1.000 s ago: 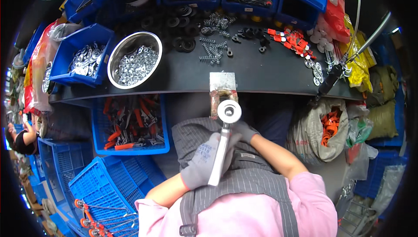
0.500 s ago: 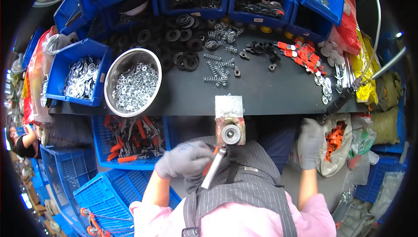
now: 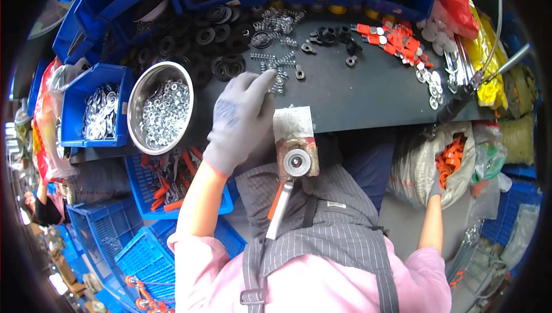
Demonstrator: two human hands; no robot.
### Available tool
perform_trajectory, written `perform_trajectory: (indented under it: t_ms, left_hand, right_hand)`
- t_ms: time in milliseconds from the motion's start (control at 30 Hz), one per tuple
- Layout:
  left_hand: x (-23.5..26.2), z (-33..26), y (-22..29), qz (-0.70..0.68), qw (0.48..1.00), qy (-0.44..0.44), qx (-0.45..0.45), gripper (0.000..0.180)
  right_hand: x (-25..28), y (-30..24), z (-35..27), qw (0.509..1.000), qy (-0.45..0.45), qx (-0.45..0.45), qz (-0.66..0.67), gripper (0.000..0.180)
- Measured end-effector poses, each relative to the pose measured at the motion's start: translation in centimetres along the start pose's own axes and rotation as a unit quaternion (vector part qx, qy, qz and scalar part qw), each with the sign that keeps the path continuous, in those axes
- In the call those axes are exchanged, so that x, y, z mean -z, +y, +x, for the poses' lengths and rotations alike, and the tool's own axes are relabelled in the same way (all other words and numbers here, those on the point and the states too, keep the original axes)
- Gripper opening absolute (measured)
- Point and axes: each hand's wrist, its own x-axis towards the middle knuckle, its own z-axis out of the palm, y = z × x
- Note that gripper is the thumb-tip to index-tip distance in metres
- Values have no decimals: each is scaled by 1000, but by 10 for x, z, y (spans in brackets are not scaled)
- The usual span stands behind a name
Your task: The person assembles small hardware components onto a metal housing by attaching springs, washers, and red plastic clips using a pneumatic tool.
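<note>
- Springs (image 3: 275,63) lie loose on the dark bench (image 3: 356,97), and my left hand (image 3: 240,118) reaches out over them, gloved, fingers stretched nearly flat and holding nothing; the fingertips are just at the near edge of the scatter.
- Gloved fingers could well drag two or three tangled springs at once, or flick some off toward the black washers (image 3: 215,40) beside them.
- My right hand (image 3: 437,188) is down off the bench at the mouth of the sack of orange parts (image 3: 451,160); it is small and near the rim of the view, so I cannot tell whether it has closed on anything.
- With both arms spread this wide I am looking at neither hand properly, so a fumble on the right side seems likely, and a part dropped there would fall to the floor among the bags.
- The metal fixture (image 3: 294,140) at the bench edge, with its round silver roller (image 3: 297,162), sits between my arms, just beside my left wrist; nothing holds it or the orange-and-white handle (image 3: 280,212) that hangs below it against my apron.
- Pulling my left arm back carelessly could knock that fixture or catch the handle.
- The steel bowl of washers (image 3: 161,106) stands near my left forearm, partly over the bench edge as far as I can judge, so a bump of the elbow might tip it into the blue crate (image 3: 172,181) below.
</note>
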Motion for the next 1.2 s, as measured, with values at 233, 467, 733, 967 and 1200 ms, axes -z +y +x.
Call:
perform_trajectory:
  t_ms: [233, 467, 733, 967, 1200]
  left_hand:
    - [23, -66, 39, -246, 964, -103, -15, 28]
    - [16, -78, 49, -134, 982, -104, -85, 31]
    - [-5, -62, 21, -107, 988, -101, -51, 31]
    - [-46, -16, -83, 157, 979, 74, 108, 32]
    - [-40, -21, -88, 53, 986, 70, 142, 21]
  right_hand:
    - [14, 62, 0, 987, -31, 19, 156, 42]
    - [8, 54, -10, 997, 34, -24, 69, 49]
    - [-6, 35, -17, 932, -104, -48, 344, 48]
    - [-17, 28, -36, 905, -97, -44, 412, 54]
    - [-5, 63, -18, 962, 4, -11, 271, 42]
